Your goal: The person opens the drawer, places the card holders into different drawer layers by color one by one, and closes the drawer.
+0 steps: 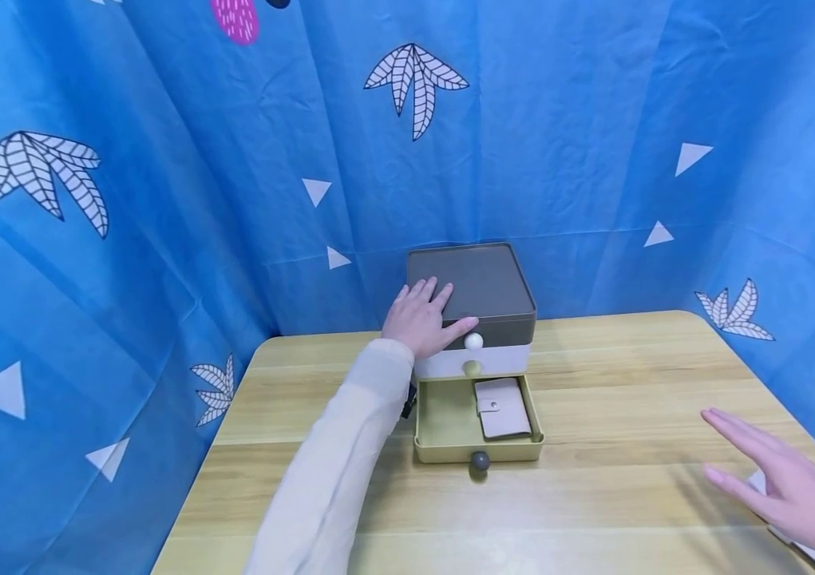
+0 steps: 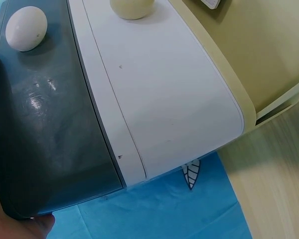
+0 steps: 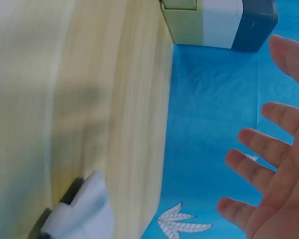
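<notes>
A small three-tier drawer box (image 1: pixel 482 279) stands at the back of the table, dark grey above white above olive green. My left hand (image 1: pixel 417 319) rests on the left side of its dark top, fingers spread, thumb by the front edge near the white knob (image 1: pixel 474 341). The green bottom drawer (image 1: pixel 443 454) is pulled out, with a dark ball knob (image 1: pixel 480 461). Inside it, on the right, lies a pale card wallet (image 1: pixel 503 409) with a snap strap. My right hand (image 1: pixel 784 483) hovers over the table's right side, fingers extended and holding nothing.
Partly hidden beneath the right hand, a whitish object with dark parts (image 3: pixel 87 211) lies near the table's right edge. Blue patterned curtain (image 1: pixel 558 144) hangs behind and on both sides of the wooden table (image 1: pixel 630 399). A black item (image 1: pixel 409 401) shows beside the left sleeve.
</notes>
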The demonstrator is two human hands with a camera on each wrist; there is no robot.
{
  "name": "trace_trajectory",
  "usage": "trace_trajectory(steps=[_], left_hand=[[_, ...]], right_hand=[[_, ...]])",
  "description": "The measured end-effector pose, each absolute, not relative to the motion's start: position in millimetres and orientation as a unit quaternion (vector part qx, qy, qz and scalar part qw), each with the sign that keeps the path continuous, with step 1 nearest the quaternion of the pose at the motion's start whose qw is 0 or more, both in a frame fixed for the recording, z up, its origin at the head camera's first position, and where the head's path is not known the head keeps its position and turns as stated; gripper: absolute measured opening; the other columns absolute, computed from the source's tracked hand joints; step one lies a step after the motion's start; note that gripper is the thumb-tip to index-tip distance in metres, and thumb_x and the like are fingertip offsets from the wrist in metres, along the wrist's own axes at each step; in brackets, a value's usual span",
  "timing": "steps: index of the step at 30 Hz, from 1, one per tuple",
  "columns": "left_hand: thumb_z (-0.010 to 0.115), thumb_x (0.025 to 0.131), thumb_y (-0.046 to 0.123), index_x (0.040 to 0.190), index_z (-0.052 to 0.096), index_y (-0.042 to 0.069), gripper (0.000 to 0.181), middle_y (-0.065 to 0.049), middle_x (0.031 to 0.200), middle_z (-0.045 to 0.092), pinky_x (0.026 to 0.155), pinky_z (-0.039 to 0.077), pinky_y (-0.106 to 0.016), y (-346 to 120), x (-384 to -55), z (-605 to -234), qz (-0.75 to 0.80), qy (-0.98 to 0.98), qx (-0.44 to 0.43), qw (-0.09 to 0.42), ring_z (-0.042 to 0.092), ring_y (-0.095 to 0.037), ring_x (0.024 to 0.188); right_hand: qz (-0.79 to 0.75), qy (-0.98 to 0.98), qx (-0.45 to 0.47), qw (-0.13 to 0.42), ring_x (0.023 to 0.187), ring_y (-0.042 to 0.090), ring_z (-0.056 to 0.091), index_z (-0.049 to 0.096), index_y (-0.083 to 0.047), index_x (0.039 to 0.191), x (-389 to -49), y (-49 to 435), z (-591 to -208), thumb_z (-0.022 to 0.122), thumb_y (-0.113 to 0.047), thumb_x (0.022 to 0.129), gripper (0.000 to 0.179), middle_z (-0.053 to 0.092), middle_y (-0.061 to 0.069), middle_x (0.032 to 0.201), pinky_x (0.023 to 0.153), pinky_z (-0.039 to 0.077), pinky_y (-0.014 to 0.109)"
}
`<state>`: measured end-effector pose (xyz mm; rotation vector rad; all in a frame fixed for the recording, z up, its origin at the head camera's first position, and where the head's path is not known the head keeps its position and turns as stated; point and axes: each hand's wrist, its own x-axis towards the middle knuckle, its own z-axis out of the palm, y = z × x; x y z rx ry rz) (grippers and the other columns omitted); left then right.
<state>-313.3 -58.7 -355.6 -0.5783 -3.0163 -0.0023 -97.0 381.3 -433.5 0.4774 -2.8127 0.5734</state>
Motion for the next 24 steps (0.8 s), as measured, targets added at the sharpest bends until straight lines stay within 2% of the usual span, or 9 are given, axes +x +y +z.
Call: trace_trajectory(steps=[2,6,7,10,13,17,19,22,24], left_hand=[[0.011,0.082,0.084,0.154,0.02,0.025,0.094,-0.005,0.159,0.019,0.118,0.006,-0.042,-58,-313,-356,-0.001,-0.981,-0.188,0.035,0.011,-0.022,0.147],[0.011,0.083,0.084,0.154,0.019,0.025,0.093,-0.004,0.159,0.018,0.118,0.006,-0.041,-57,-314,-356,0.001,-0.982,-0.186,0.034,0.011,-0.021,0.147],[0.011,0.083,0.084,0.155,0.019,0.025,0.093,-0.004,0.159,0.018,0.118,0.006,-0.041,-57,-314,-357,0.001,-0.982,-0.186,0.034,0.011,-0.021,0.147],[0.011,0.082,0.084,0.155,0.019,0.025,0.094,-0.004,0.16,0.017,0.118,0.006,-0.042,-57,-314,-357,-0.002,-0.982,-0.184,0.032,0.011,-0.021,0.147],[0.011,0.082,0.084,0.155,0.019,0.025,0.094,-0.004,0.16,0.016,0.118,0.006,-0.041,-58,-315,-357,-0.005,-0.982,-0.183,0.033,0.011,-0.021,0.147],[0.01,0.081,0.085,0.155,0.019,0.025,0.095,-0.004,0.16,0.017,0.118,0.006,-0.041,-57,-315,-357,-0.003,-0.982,-0.183,0.034,0.011,-0.021,0.147],[0.01,0.081,0.085,0.155,0.019,0.025,0.095,-0.004,0.16,0.017,0.118,0.006,-0.041,-57,-315,-357,-0.003,-0.982,-0.185,0.035,0.011,-0.021,0.147],[0.01,0.081,0.085,0.155,0.019,0.025,0.095,-0.004,0.16,0.017,0.118,0.006,-0.041,-57,-314,-356,-0.003,-0.982,-0.186,0.035,0.011,-0.021,0.147],[0.01,0.081,0.085,0.154,0.019,0.025,0.095,-0.004,0.159,0.017,0.118,0.006,-0.041,-58,-314,-356,-0.004,-0.982,-0.185,0.036,0.011,-0.022,0.147]], right_hand=[[0.198,-0.96,0.163,0.117,0.127,-0.02,0.003,0.028,-0.018,0.153,-96,385,-439,0.072,-0.022,0.087,0.079,0.035,0.027,0.147,0.104,0.007,0.005],[0.199,-0.958,0.164,0.122,0.128,-0.018,0.002,0.027,-0.015,0.153,-96,392,-449,0.073,-0.021,0.086,0.082,0.034,0.029,0.147,0.103,0.005,0.007],[0.202,-0.958,0.166,0.121,0.129,-0.017,0.001,0.027,-0.015,0.153,-96,394,-451,0.074,-0.021,0.086,0.082,0.034,0.029,0.147,0.099,-0.006,0.004],[0.205,-0.956,0.168,0.126,0.128,-0.019,0.002,0.029,-0.012,0.152,-94,398,-458,0.075,-0.02,0.084,0.083,0.032,0.025,0.149,0.099,-0.005,0.004],[0.211,-0.954,0.166,0.129,0.135,-0.008,0.002,0.029,-0.009,0.151,-93,403,-468,0.076,-0.018,0.083,0.083,0.029,0.025,0.15,0.105,-0.007,0.01],[0.216,-0.955,0.157,0.127,0.145,0.023,0.003,0.029,-0.005,0.151,-90,410,-484,0.076,-0.019,0.082,0.085,0.026,0.032,0.149,0.114,-0.011,0.035],[0.212,-0.957,0.153,0.127,0.146,0.026,0.002,0.029,-0.006,0.151,-88,414,-491,0.078,-0.021,0.08,0.087,0.026,0.033,0.148,0.113,-0.012,0.042],[0.194,-0.962,0.147,0.128,0.146,0.028,0.001,0.03,-0.009,0.151,-85,421,-501,0.08,-0.024,0.077,0.09,0.029,0.034,0.146,0.113,-0.014,0.041],[0.177,-0.968,0.134,0.121,0.145,0.037,0.003,0.029,-0.011,0.152,-85,425,-505,0.08,-0.028,0.077,0.092,0.03,0.035,0.145,0.112,-0.011,0.053]])
